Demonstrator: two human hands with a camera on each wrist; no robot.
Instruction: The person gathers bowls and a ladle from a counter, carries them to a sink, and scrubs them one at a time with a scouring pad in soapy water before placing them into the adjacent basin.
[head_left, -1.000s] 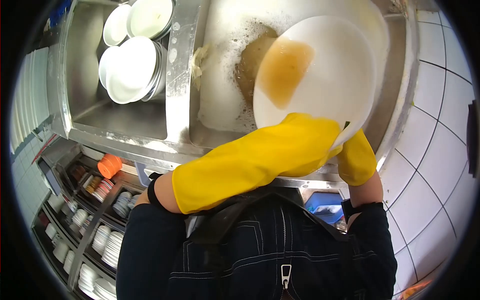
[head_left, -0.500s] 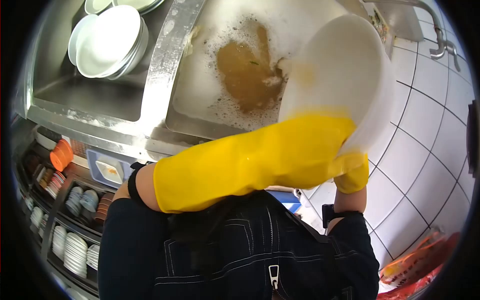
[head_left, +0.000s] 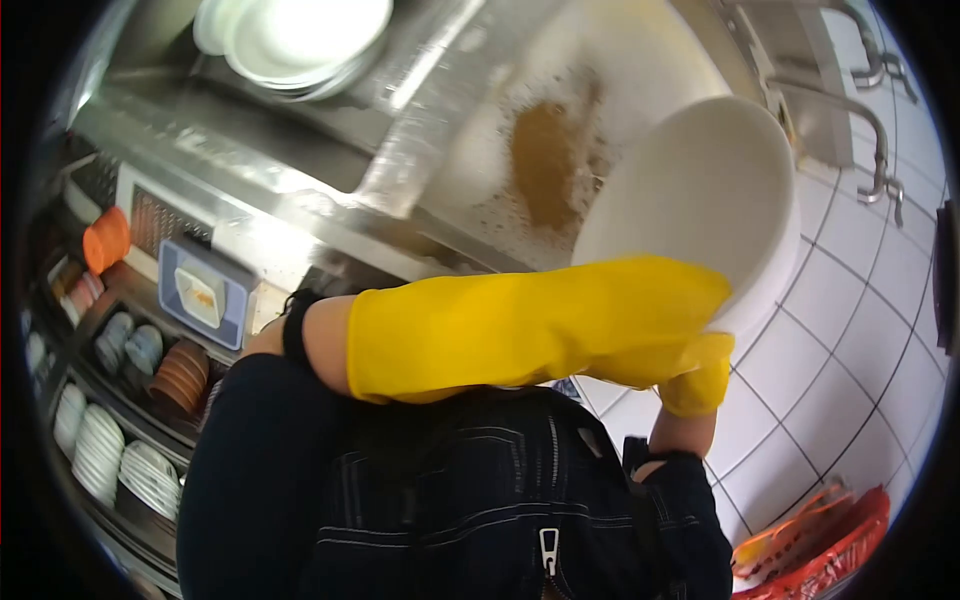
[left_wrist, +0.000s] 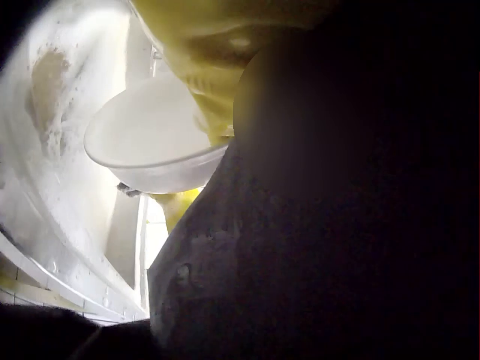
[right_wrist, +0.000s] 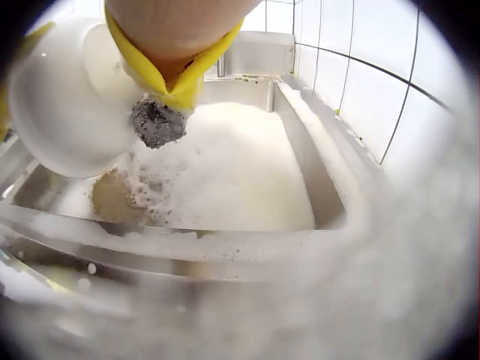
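Note:
My left hand [head_left: 670,300], in a long yellow rubber glove, grips the near rim of a large white bowl [head_left: 690,190]. The bowl is tilted on its side above the right part of the soapy sink [head_left: 480,185], and its inside looks bare. Behind and below it, the gloved right hand [head_left: 698,380] is mostly hidden, with only the cuff side showing. A grey steel wool scrubber [right_wrist: 159,124] juts out from that glove in the right wrist view, close against the bowl's outside. Brown liquid [head_left: 545,165] spreads through the suds.
White bowls [head_left: 305,40] are stacked in the left basin. Two taps [head_left: 880,185] stand along the tiled wall at right. A red basket [head_left: 830,540] sits low at right. Shelves at left hold stacked plates [head_left: 98,455] and brown bowls [head_left: 180,375].
Brown liquid that lay in the large bowl a second ago has gone into the sink. The bowl has tipped up and moved right, and the head view has turned.

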